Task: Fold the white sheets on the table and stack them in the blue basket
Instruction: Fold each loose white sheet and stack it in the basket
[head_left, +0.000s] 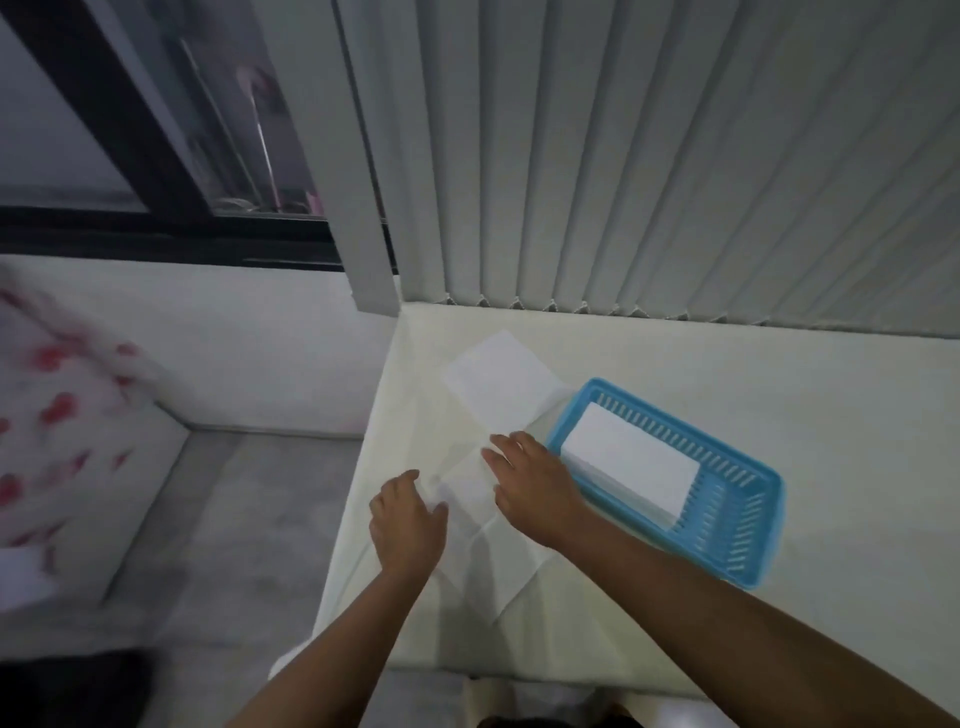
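A white sheet (483, 540) lies flat on the cream table (675, 597), creased, under both my hands. My left hand (408, 519) rests on its left edge with fingers bent over the paper. My right hand (535, 488) presses flat on the sheet's upper part, fingers spread. A second white sheet (501, 384) lies farther back, its right corner tucked beside the blue basket (737, 525). Inside the basket sits a stack of folded white sheets (631, 462).
Vertical blinds (675, 182) hang along the table's far edge. The table's left edge drops to a grey floor (234, 519). A red-patterned white cloth (57, 415) is at far left, below a dark window frame (130, 156).
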